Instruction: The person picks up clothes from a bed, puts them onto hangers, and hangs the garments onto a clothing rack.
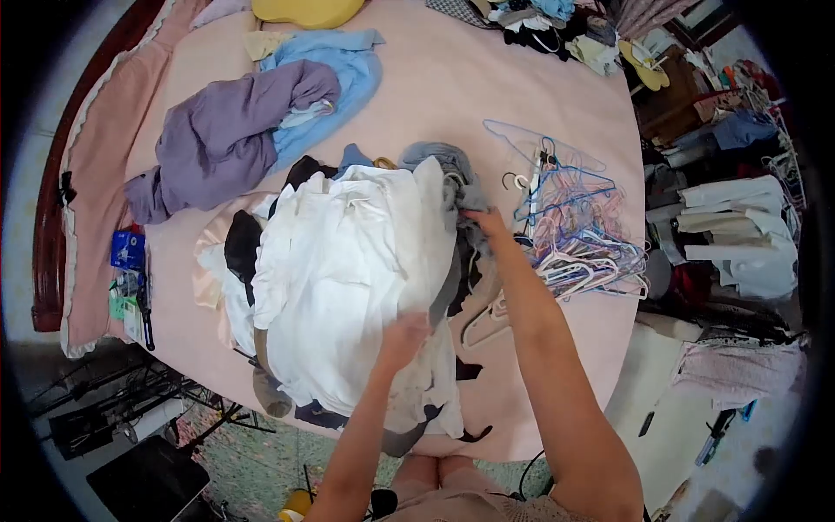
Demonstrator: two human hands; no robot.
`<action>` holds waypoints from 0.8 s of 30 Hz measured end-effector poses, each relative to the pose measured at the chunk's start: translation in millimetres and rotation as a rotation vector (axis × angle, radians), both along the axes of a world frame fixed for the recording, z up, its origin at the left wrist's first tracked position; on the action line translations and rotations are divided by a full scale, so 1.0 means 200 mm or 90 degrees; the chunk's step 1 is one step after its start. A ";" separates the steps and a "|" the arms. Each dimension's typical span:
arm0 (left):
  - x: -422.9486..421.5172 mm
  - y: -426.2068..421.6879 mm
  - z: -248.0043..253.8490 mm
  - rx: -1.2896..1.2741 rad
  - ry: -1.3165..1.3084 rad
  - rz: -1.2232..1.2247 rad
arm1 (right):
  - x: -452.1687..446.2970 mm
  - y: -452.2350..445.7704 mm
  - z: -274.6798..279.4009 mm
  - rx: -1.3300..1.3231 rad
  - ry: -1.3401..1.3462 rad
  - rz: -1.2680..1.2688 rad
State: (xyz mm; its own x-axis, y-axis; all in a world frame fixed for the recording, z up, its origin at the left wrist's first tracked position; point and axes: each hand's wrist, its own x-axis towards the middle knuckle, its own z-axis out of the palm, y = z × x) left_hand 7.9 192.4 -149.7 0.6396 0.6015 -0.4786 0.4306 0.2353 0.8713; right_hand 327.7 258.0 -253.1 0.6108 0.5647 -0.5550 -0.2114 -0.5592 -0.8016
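A large white garment (335,287) lies spread over a heap of clothes in the middle of the bed. My left hand (406,339) is over its lower right part, blurred, so its finger pose is unclear. At the heap's right edge, my right hand (483,224) is closed on a bunched grey garment (439,165). Dark and grey clothes poke out from under the white one, among them a black piece (243,246) on the left. Right of my right hand lies a pile of hangers (578,252) in blue, pink and white.
A purple garment (217,130) and a light blue one (352,96) lie at the upper left of the pink bedspread (470,78). More clothes (557,26) are piled at the far edge. A blue box (128,250) sits at the left edge. Black stands (148,478) stand at lower left.
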 end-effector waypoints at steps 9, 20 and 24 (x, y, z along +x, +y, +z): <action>0.11 0.00 0.01 0.051 -0.034 -0.026 | -0.27 -0.07 0.55 0.340 -0.227 -0.185; 0.63 0.07 0.73 0.498 -0.179 0.303 | -0.25 -0.57 1.25 0.479 0.267 -0.092; 0.66 0.11 0.68 0.421 -0.145 -0.040 | -0.20 -0.68 1.29 0.532 0.199 -0.109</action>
